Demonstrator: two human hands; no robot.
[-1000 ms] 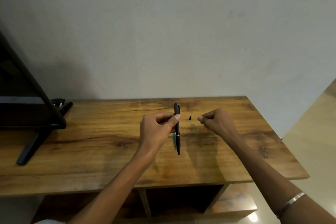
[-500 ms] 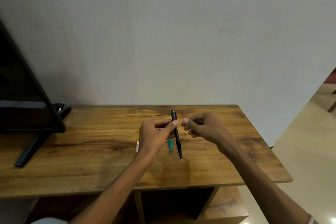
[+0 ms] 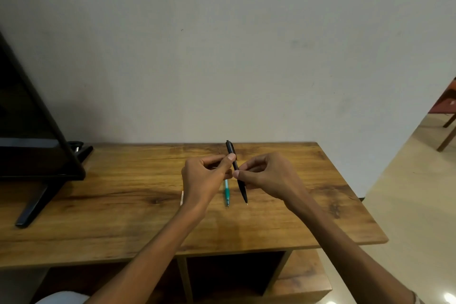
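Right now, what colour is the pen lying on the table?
That pen is teal; the head view shows it best.

— Where is the held pen (image 3: 243,187)?
— Between the left hand (image 3: 204,177) and the right hand (image 3: 269,175), above the middle of the surface (image 3: 123,217).
— And the lying pen (image 3: 226,191)?
— On the surface, just left of the held pen, partly under the left hand. The screen (image 3: 29,131) stands at the surface's left end, and the wall (image 3: 222,57) is behind.

You have a teal pen (image 3: 226,192) lying on the wooden table (image 3: 111,205), with a small white piece (image 3: 182,198) to its left. A black television (image 3: 29,131) stands at the table's left end on a slanted foot (image 3: 32,207), before a plain wall (image 3: 222,57); a shelf (image 3: 301,276) sits below
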